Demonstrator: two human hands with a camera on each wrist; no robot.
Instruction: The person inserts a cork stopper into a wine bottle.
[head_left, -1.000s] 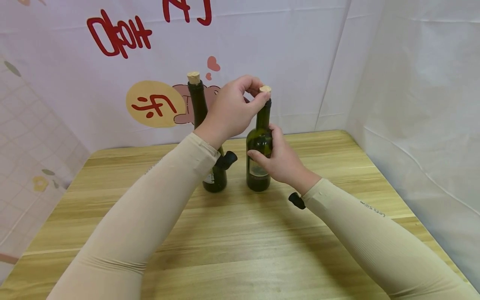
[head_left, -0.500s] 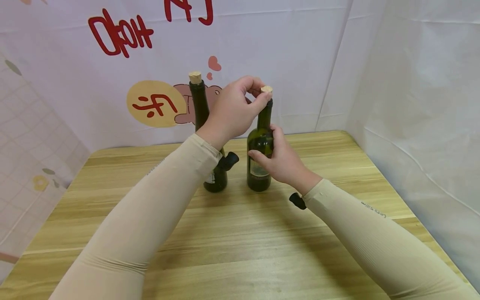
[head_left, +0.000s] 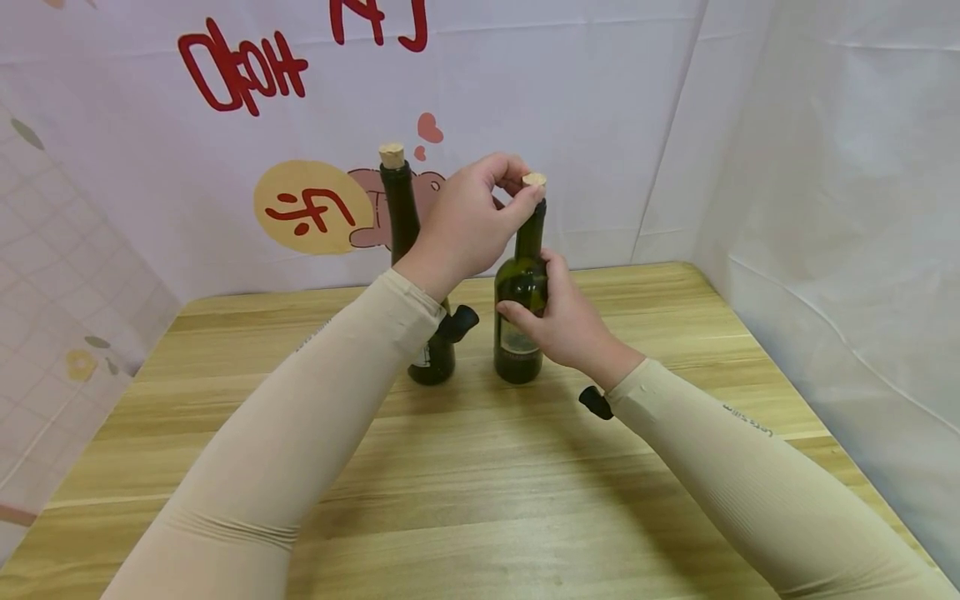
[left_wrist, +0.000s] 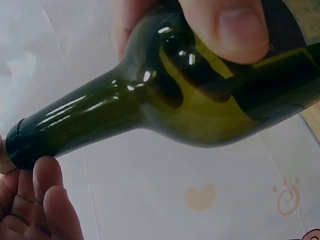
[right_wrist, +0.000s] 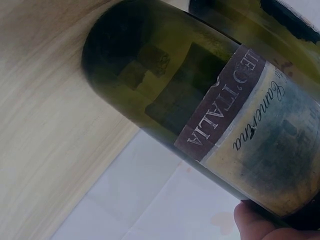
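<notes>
A green wine bottle stands upright on the table, its printed label large in the right wrist view. My right hand grips its body, thumb in front and fingers round the far side. At its mouth my left hand pinches a cork between thumb and fingers. The cork sits in the bottle's neck with its top sticking out. Behind my left forearm stands a second dark green bottle, also upright, with a cork protruding from its mouth.
Both bottles stand on a wooden table, a small gap between them. A white printed cloth hangs close behind the table, and another white sheet borders the right side.
Both hands keep their hold on the bottle and its cork. The whole head view has shifted very slightly; nothing else visibly differs.
</notes>
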